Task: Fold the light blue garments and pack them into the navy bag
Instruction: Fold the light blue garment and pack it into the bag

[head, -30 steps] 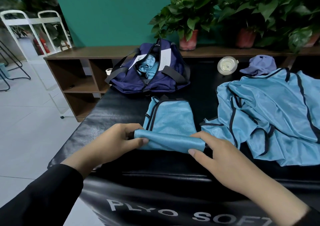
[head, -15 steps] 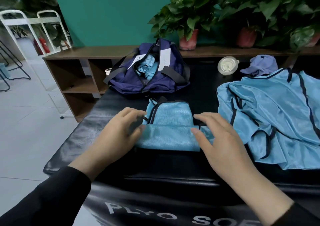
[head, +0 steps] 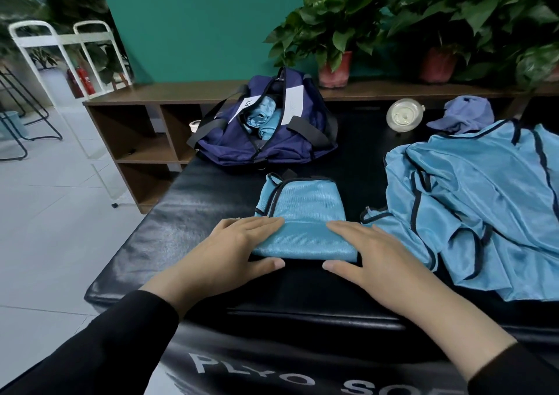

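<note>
A light blue garment with dark trim (head: pixel 304 213) lies folded on the black padded table (head: pixel 193 213), its near end folded over into a thick band. My left hand (head: pixel 233 249) lies flat on the band's left end, fingers straight, thumb on the table in front of it. My right hand (head: pixel 375 255) presses flat on the band's right end the same way. The navy bag (head: pixel 230 143) stands unzipped at the back of the table, with light blue fabric (head: pixel 260 116) showing inside. A loose heap of light blue garments (head: pixel 484 201) lies to the right.
A round clear lid or container (head: pixel 403 117) and a purple cap (head: pixel 465 116) lie at the back right. A brown shelf unit (head: pixel 145 140) with potted plants (head: pixel 335 70) runs behind the table. White metal racks (head: pixel 60 61) stand on the tiled floor to the left.
My hands held the garment's near edge as a rolled strip, then turned it over away from me. Both hands have now flattened out on top of the folded band.
</note>
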